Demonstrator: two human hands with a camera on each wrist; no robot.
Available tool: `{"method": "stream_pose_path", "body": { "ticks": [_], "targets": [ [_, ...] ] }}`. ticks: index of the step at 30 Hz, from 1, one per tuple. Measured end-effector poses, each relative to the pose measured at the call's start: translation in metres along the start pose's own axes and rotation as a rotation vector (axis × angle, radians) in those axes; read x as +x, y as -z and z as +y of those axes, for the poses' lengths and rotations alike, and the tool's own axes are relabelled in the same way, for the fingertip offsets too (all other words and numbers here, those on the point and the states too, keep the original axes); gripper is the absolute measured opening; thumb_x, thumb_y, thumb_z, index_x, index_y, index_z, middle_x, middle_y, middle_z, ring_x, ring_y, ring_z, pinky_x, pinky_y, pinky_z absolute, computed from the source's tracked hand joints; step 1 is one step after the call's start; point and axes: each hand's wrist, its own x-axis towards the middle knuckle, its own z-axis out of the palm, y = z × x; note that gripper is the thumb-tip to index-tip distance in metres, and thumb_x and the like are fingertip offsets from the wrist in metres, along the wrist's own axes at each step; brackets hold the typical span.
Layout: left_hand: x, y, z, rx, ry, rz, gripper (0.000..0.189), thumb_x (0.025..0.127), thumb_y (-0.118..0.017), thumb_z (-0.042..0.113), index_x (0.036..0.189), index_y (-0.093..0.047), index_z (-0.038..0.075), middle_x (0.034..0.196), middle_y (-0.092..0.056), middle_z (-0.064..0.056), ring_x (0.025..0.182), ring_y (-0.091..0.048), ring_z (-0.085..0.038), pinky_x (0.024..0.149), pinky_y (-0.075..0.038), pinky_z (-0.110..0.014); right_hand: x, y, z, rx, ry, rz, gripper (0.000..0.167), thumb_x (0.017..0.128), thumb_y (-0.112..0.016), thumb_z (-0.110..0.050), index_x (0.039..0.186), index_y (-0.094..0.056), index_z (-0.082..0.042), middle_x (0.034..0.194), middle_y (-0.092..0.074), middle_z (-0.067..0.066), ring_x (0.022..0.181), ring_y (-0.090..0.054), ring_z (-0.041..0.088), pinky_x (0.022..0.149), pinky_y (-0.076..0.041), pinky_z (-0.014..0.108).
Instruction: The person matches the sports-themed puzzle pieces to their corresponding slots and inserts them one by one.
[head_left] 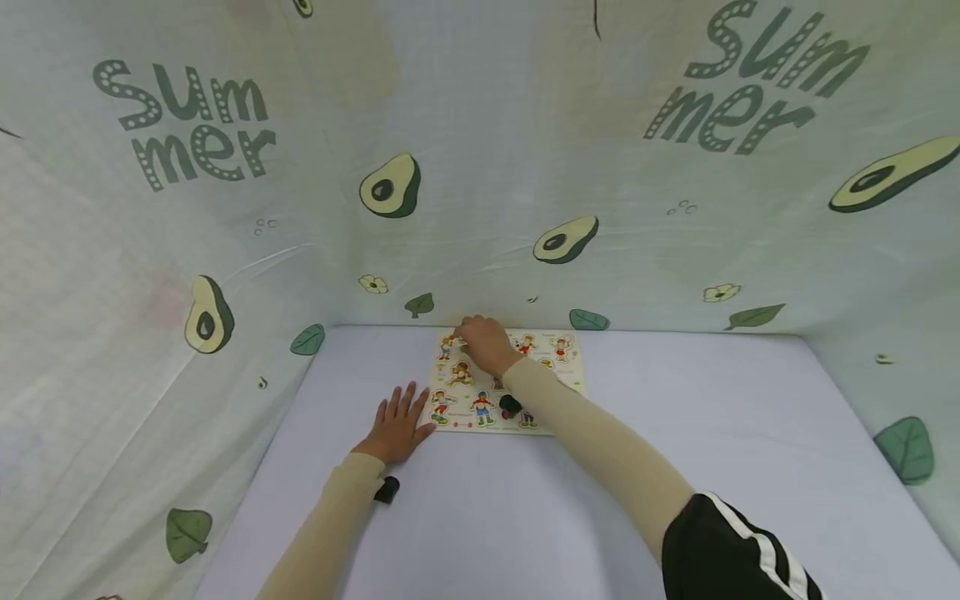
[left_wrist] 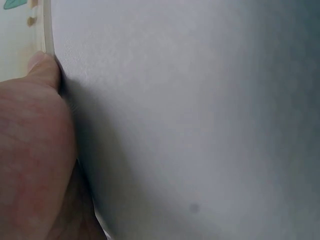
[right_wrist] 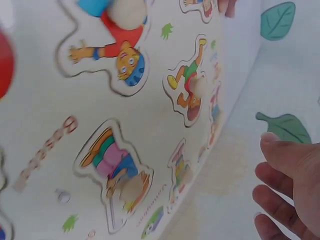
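Note:
A pale wooden peg puzzle board (head_left: 459, 405) lies at the far side of the table, its cartoon figure pieces set in outlined recesses. My left hand (head_left: 393, 429) rests on the table with fingers spread, by the board's left edge. In the left wrist view, a fingertip (left_wrist: 42, 65) touches that edge. My right hand (head_left: 486, 343) reaches over the board's far left part, near a figure piece (head_left: 446, 347). In the right wrist view, its fingers (right_wrist: 275, 202) are loosely bent and apart from the thumb, with nothing seen between them. Knobs show on several pieces, such as a running figure (right_wrist: 192, 82).
A white table (head_left: 675, 433) spreads around the board. Behind it hangs a pale cloth (head_left: 465, 167) printed with avocados, leaves and lettering. My right forearm crosses over part of the board. Dark wrist devices (head_left: 387, 490) sit at both wrists.

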Motion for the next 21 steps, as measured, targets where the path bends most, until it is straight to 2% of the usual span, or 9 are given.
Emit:
{"method": "stream_pose_path", "body": {
  "ticks": [9,21],
  "targets": [
    [0.0,-0.004,-0.006,-0.011,-0.016,0.008,0.076,0.112,-0.049,0.041,0.17,-0.014,0.005,0.176,0.002,-0.025,0.16,0.005,-0.051,0.128,-0.001,-0.068,-0.036,0.018,0.007,0.03,0.057,0.075,0.03,0.092,-0.084,-0.013,0.121,-0.078,-0.008,0.119,-0.075,0.009,0.108,-0.071,0.028,0.093,-0.06,0.043],
    [0.003,-0.005,-0.008,-0.019,-0.027,0.018,0.077,0.111,-0.049,0.042,0.17,-0.015,0.005,0.176,0.001,-0.026,0.16,0.004,-0.052,0.127,-0.002,-0.069,-0.095,0.042,0.027,0.041,0.022,0.124,0.03,0.092,-0.084,-0.015,0.122,-0.077,-0.011,0.12,-0.075,0.005,0.111,-0.07,0.025,0.096,-0.059,0.041]
  ]
}}
